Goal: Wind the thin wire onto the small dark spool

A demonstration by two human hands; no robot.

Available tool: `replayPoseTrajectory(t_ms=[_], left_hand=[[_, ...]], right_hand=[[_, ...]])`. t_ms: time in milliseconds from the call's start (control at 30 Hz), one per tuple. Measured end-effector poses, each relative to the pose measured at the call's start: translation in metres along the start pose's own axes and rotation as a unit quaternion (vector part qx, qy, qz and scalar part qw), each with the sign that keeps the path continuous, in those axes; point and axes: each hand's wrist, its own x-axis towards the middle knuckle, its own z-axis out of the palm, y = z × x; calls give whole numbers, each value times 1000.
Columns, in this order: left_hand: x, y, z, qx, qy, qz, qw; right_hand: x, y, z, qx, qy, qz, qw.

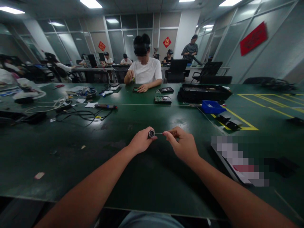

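Observation:
Both my hands meet above the dark green table in front of me. My left hand is closed round a small dark cylinder with a shiny round end. A thin metal rod runs from that end to my right hand, whose thumb and fingers pinch its other end. What the rod is, I cannot make out.
A person in a white shirt sits across the table with small parts. Black devices, a blue bin, a long black case, cables and yellow floor-style tape lines lie beyond. A blurred flat object lies at my right.

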Motion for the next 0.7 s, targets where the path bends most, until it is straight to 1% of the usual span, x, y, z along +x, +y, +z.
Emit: replayPoseTrajectory(t_ms=[100, 200, 267, 333, 400, 467, 533, 600, 633, 700], left_hand=[[0, -1, 1, -5, 5, -2, 1000], [1, -2, 1, -4, 9, -3, 1000], [1, -2, 1, -4, 8, -7, 1000], [1, -1, 1, -10, 7, -11, 1000], [1, -1, 1, -16, 12, -12, 1000], [1, 0, 0, -13, 19, -5, 1000], [1, 2, 0, 0, 19, 17, 1000], [2, 3, -1, 18, 16, 36, 999], [2, 3, -1, 26, 16, 37, 999], [3, 3, -1, 32, 14, 21, 999]], right_hand=[[-1, -3, -1, 36, -29, -36, 998], [-2, -5, -3, 30, -57, -67, 996], [-3, -5, -2, 35, -55, -60, 996], [-3, -2, 2, 82, -34, -18, 996], [-1, 3, 8, 176, -11, 42, 983], [2, 9, 15, 283, -9, 86, 955], [6, 15, 19, 366, 36, 141, 919], [10, 18, 20, 411, 32, 188, 892], [11, 20, 19, 421, 23, 206, 883], [13, 21, 17, 428, 23, 218, 877]])
